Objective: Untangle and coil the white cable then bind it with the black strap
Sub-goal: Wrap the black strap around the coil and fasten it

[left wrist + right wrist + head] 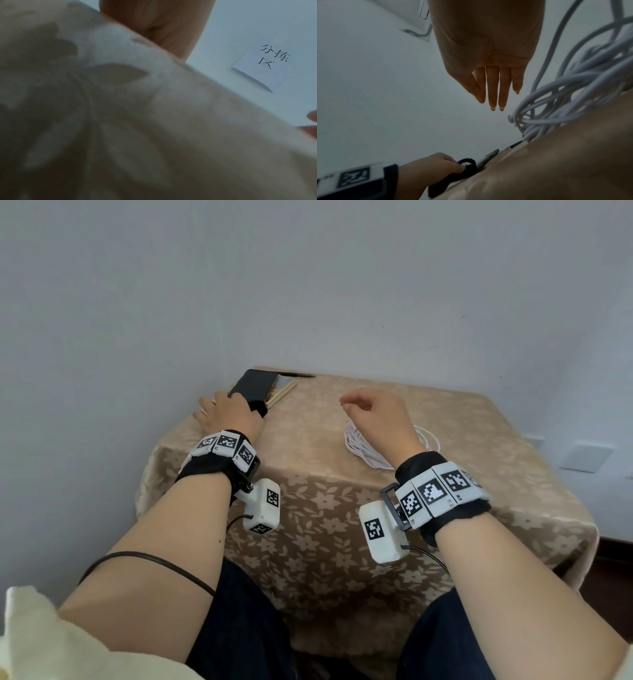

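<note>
The white cable (pixel 356 445) lies in a loose coil on the table, right of centre; it shows as a tangle of strands (pixel 573 94) in the right wrist view. My right hand (pixel 373 416) hovers just above the coil, fingers (pixel 493 88) straight and together, holding nothing. The black strap (pixel 258 407) lies at the back left, against a phone. My left hand (pixel 227 412) rests there and pinches the strap (pixel 467 169) between thumb and fingers (pixel 447 163). The left wrist view is mostly blurred cloth, with a bit of palm (pixel 154 20).
A beige floral cloth (pixel 308 508) covers the small table. A black phone (pixel 255 386) lies on a notebook (pixel 284 392) at the back left corner, with a pen (pixel 298 375) behind it. The wall runs close along the back and left. A paper label (pixel 267 60) hangs there.
</note>
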